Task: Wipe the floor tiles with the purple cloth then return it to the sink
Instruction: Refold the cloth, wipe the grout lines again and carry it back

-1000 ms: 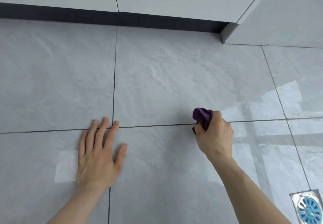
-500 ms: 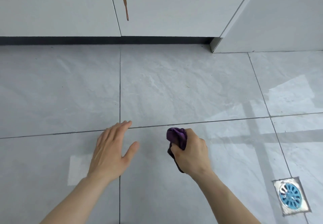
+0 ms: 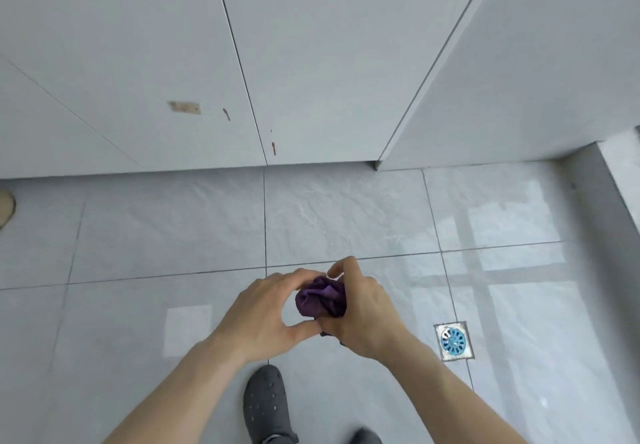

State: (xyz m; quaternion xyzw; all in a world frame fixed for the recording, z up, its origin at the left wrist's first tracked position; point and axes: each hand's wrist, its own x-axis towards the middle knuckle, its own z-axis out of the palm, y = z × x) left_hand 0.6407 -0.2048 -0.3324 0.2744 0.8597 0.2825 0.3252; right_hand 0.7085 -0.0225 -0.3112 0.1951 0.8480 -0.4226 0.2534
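Both hands, left hand (image 3: 263, 319) and right hand (image 3: 360, 315), clasp the crumpled purple cloth (image 3: 320, 298) above the grey floor tiles (image 3: 173, 228), apparently bunched for carrying to the sink.

Floor drain (image 3: 453, 341): square metal frame, round blue grate, set into the floor at lower right.
Grey clog (image 3: 266, 405): perforated top, toe pointing up-frame, at bottom centre.
Second shoe (image 3: 366, 436): only the tip visible at the bottom edge.
Cabinet doors (image 3: 173, 62): pale grey, flat, with a brownish patch (image 3: 184, 107) and small reddish marks.
Beige object (image 3: 5, 206): cut off by the left edge, unidentifiable.
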